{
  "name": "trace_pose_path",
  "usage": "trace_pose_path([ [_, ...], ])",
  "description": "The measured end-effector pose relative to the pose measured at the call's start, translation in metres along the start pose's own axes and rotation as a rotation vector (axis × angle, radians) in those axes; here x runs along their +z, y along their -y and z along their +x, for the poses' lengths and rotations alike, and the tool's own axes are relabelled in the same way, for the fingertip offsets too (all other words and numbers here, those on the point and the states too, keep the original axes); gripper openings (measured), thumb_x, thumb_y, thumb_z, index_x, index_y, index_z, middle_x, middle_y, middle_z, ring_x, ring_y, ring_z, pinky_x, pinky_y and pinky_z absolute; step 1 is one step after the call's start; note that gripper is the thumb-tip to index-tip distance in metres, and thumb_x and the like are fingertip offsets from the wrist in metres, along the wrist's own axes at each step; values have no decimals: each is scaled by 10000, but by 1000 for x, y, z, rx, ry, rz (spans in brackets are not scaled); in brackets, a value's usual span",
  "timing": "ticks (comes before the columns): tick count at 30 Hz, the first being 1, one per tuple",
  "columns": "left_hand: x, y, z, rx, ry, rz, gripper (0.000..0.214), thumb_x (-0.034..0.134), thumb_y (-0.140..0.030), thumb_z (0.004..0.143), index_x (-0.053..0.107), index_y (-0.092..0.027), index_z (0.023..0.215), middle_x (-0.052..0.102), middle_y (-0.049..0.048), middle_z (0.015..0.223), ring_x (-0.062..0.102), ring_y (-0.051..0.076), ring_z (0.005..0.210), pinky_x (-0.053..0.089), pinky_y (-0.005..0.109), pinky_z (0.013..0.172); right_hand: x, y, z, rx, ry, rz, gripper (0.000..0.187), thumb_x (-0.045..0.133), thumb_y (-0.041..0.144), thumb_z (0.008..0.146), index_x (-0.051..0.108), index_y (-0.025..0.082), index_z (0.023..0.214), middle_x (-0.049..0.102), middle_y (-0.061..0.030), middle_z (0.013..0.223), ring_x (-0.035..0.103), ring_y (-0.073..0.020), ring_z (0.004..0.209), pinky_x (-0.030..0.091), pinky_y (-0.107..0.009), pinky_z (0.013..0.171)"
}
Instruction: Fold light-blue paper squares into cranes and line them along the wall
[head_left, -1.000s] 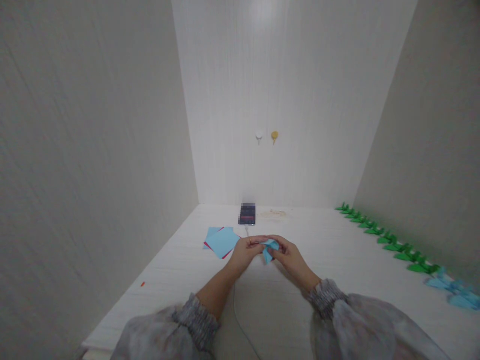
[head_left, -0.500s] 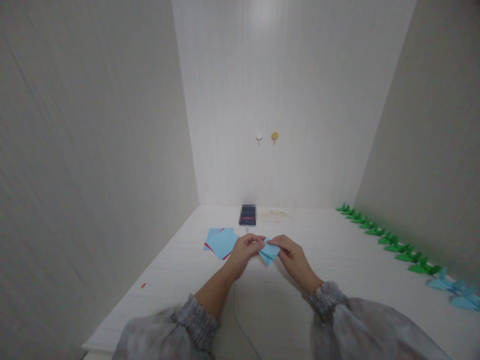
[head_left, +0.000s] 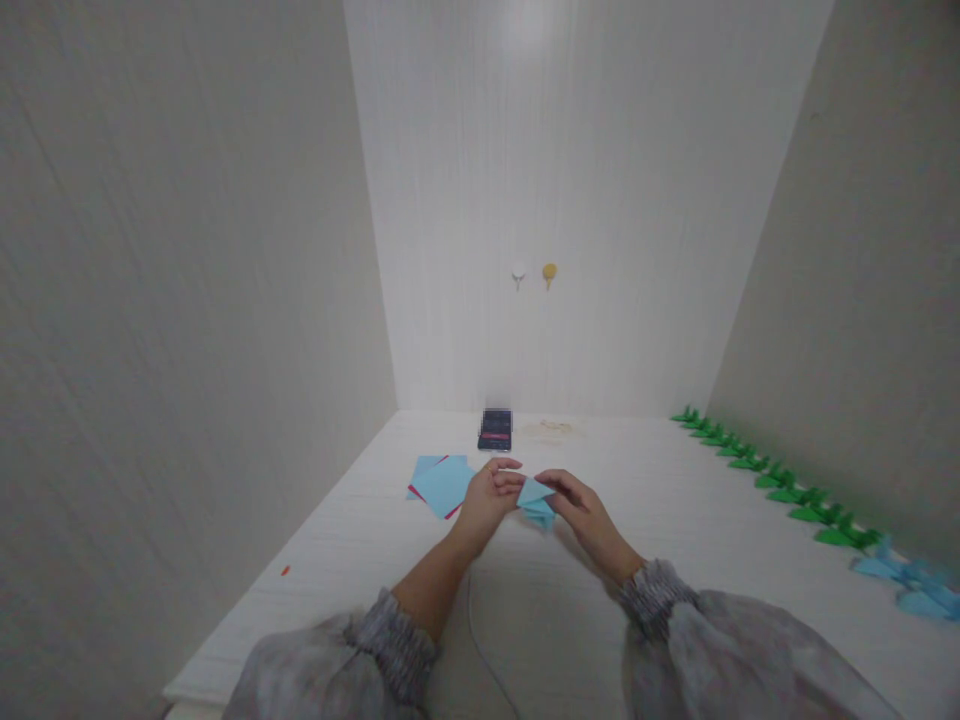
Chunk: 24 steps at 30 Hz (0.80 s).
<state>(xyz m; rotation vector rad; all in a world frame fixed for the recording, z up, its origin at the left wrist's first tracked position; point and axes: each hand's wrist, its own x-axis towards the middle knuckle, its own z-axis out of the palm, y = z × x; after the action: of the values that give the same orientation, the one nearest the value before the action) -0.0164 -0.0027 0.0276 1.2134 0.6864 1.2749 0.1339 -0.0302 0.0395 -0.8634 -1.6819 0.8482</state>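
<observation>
Between my two hands is a small piece of light blue folded paper (head_left: 535, 497), its layers partly spread at the lower edge. My left hand (head_left: 489, 500) grips its left side, with the index finger lifted off and stretched to the right. On the right side, the fingers of my right hand (head_left: 581, 508) pinch the paper's edge. A stack of square paper sheets (head_left: 444, 486), light blue with red edges showing, lies just left of my left hand.
A phone (head_left: 496, 430) stands at the back of the white table (head_left: 360, 560), its cable running toward me. Along the right wall sits a row of folded green paper figures (head_left: 784, 490) and light blue ones (head_left: 911, 580). A small orange scrap (head_left: 286, 571) lies at left.
The folded paper has turned in my hands, and its layers show differently. My left index finger has lifted away from it. My right hand has stayed about where it was.
</observation>
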Motion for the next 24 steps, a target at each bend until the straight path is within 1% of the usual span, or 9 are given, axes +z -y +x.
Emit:
trace_pose_path([
  [3,3,-1,-1,-6,7,3,442,686,-142,490,454,-129,866,607,52,738,571,127,646,429,268,655,2,-9,1,-18,-14,-33,158,515,209,669,572,174,812,578,-22,758,534,-155,725,421,-262,661],
  [6,6,-3,-2,-38,-13,-24,429,701,-172,475,479,-123,839,607,56,750,572,135,668,429,282,684,1,-15,2,-43,-28,-45,164,515,215,677,590,170,815,589,-35,789,537,-161,756,420,-268,680],
  [8,7,-3,-4,-80,-36,-62,367,684,-235,513,498,-122,808,603,50,741,572,136,679,430,288,698,0,-15,2,-56,-48,-37,180,507,231,693,593,176,841,588,-43,821,532,-166,788,420,-276,698],
  [10,7,-4,-5,-138,-41,-91,300,621,-337,590,515,-115,762,596,51,723,569,134,677,437,288,686,-2,-13,2,-72,-64,-38,180,497,233,707,595,184,849,583,-44,819,527,-164,784,418,-280,699],
  [12,7,-4,-7,-207,-8,-82,336,548,-431,638,528,-108,726,590,57,699,565,133,643,446,289,641,-4,-11,2,-104,-69,-44,158,498,214,706,604,191,822,572,-39,787,522,-158,760,414,-276,689],
  [14,8,-4,-9,-264,47,-41,374,530,-472,635,539,-104,703,586,54,656,554,126,588,446,283,596,-4,-10,2,-149,-65,-42,142,501,190,698,614,202,782,553,-33,767,513,-153,750,411,-271,677],
  [16,8,-4,-10,-289,86,-10,356,564,-455,611,543,-104,672,583,44,611,543,117,552,439,272,583,-4,-9,2,-180,-53,-39,149,499,167,688,620,217,759,533,-28,767,502,-150,748,411,-268,665],
  [18,9,-5,-11,-283,101,-10,324,596,-419,596,544,-105,650,590,44,605,545,117,556,433,269,603,-2,-8,2,-191,-43,-42,168,496,145,675,620,228,753,517,-24,769,492,-147,743,411,-264,654],
  [24,5,-4,-9,-248,77,2,297,612,-373,593,576,-89,674,611,62,621,564,134,591,430,272,627,-2,-2,0,-168,-34,-24,194,477,145,672,597,212,809,516,-34,816,484,-159,797,400,-270,700],
])
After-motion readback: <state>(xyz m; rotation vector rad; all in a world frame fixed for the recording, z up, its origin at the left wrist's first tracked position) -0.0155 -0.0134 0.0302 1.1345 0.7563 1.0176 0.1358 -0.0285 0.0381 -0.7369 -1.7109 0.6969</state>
